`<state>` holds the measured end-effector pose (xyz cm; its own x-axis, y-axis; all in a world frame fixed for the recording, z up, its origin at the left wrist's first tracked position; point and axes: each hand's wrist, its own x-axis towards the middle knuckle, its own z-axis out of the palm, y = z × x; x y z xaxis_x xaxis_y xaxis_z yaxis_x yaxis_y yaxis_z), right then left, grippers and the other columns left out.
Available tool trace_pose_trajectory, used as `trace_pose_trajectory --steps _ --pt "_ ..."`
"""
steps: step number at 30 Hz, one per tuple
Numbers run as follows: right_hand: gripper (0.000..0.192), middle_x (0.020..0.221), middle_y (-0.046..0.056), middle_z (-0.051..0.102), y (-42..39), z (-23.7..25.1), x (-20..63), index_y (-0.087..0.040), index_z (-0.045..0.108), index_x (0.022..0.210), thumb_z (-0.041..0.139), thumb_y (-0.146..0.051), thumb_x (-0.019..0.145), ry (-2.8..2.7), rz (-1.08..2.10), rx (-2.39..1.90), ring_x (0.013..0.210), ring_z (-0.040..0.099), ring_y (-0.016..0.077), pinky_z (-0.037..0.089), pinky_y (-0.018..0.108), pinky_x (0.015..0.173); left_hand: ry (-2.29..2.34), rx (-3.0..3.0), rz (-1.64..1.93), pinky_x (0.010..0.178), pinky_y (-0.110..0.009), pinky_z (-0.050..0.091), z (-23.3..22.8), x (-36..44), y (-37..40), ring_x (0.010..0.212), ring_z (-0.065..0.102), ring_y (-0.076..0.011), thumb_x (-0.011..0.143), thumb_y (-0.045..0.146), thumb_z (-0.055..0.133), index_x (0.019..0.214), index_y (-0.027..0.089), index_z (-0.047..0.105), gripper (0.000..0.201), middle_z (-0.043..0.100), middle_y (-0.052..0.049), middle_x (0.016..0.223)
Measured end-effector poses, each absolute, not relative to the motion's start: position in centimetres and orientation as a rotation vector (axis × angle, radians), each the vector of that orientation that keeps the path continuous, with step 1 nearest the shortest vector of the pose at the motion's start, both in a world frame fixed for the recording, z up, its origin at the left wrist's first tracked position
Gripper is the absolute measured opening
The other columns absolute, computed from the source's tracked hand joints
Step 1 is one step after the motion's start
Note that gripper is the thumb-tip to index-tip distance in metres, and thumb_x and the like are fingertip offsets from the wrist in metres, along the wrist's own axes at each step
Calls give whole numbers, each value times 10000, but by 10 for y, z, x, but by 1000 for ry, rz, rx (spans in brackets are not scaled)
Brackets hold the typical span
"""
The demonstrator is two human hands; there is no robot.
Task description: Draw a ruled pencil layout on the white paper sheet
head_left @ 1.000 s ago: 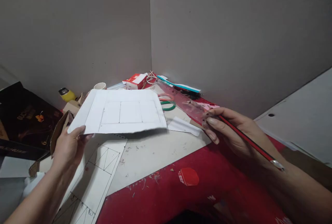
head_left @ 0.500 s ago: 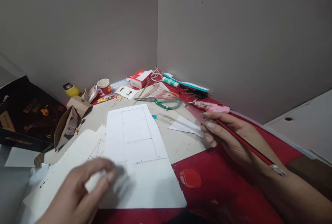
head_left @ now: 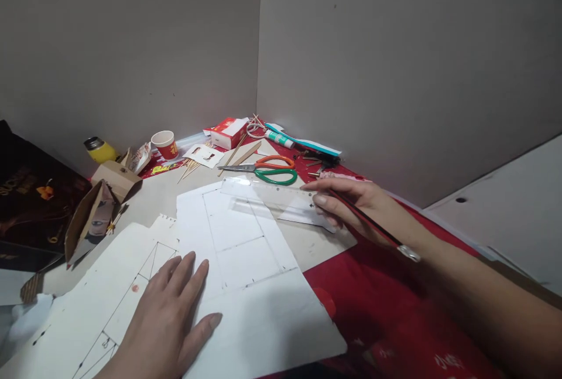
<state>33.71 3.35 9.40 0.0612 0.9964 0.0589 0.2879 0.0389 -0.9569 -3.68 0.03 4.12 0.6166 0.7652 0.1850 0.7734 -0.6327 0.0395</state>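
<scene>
Clear plastic straight ruler (head_left: pixel 281 193) is clamped between the thumb and fingers of the right hand (head_left: pixel 375 200), which also carries a slim red-and-black pencil (head_left: pixel 371 224); its free end reaches over the upper part of a white paper sheet (head_left: pixel 250 326). The left hand (head_left: pixel 164 308) lies palm down, fingers slightly apart, across the sheet's left edge. A thin ruled frame (head_left: pixel 241 244) is already drawn; the near part is unmarked. Beyond the ruler lie metal scissors with orange and green handles (head_left: pixel 276 176).

Red-and-black pencil (head_left: pixel 369 221), clear ruler (head_left: pixel 276 194), dark-lined white paper (head_left: pixel 248 265)
</scene>
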Motion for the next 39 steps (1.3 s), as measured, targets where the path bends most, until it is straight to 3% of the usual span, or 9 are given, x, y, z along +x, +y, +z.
trace_pose_trajectory --steps 7,9,14,18,22,26,30,34,39 --pt "448 597 -50 507 68 86 336 -184 690 1034 744 -555 788 -1341 1004 -1394 484 430 95 289 227 422 -2106 -2783 -928 873 -483 579 81 -29 52 1011 707 -340 800 612 646 1036 274 776 432 776 -91 1117" --pt "386 566 -60 480 80 84 334 -189 685 1008 715 -526 821 -1396 1012 -1384 484 405 97 290 231 439 -2239 -2683 -1039 762 -437 586 87 -27 77 947 714 -328 806 628 634 1098 232 750 505 765 -115 1135" --pt "290 602 -47 484 109 80 324 -187 668 927 652 -470 863 -1610 1062 -1341 495 411 100 308 242 465 -2299 -2574 -1254 932 -396 549 81 -18 146 1159 656 -289 921 535 594 1413 182 538 608 641 -140 1364" --pt "291 565 -59 442 131 72 318 -187 652 928 612 -474 896 -1744 1091 -1325 460 405 103 320 252 444 -2357 -2641 -1079 943 -484 554 69 -12 183 1103 656 -261 978 406 645 1284 177 610 383 644 -105 1285" --pt "240 606 -30 501 149 62 317 -179 672 931 580 -400 919 -1912 975 -1344 513 480 131 408 282 493 -2356 -2787 -761 901 -464 574 62 -8 197 1065 661 -252 978 390 655 1245 179 629 342 645 -89 1258" --pt "191 835 61 654 157 54 313 -182 700 1009 563 -274 914 -2063 676 -1385 785 634 219 519 375 736 -2295 -2903 -583 896 -460 577 59 -9 201 1062 662 -253 973 386 663 1236 175 634 338 648 -86 1254" --pt "260 1075 129 701 155 46 303 -191 705 1141 618 -258 905 -2240 418 -1334 1078 628 295 478 457 947 -2257 -2884 -582 893 -456 577 54 -13 197 1052 665 -251 977 391 657 1224 174 639 330 654 -82 1240" --pt "312 990 128 723 153 38 295 -160 696 1192 677 -309 918 -2432 306 -1203 981 645 282 470 436 920 -2199 -2856 -626 880 -449 580 46 -18 194 1026 670 -242 979 394 653 1212 169 640 324 663 -78 1208" --pt "258 909 117 699 156 36 295 -144 706 1167 555 -275 1004 -2577 178 -1082 888 618 248 459 381 846 -2089 -2870 -681 870 -437 580 40 -19 193 1004 673 -236 982 397 648 1179 170 652 301 672 -69 1174"
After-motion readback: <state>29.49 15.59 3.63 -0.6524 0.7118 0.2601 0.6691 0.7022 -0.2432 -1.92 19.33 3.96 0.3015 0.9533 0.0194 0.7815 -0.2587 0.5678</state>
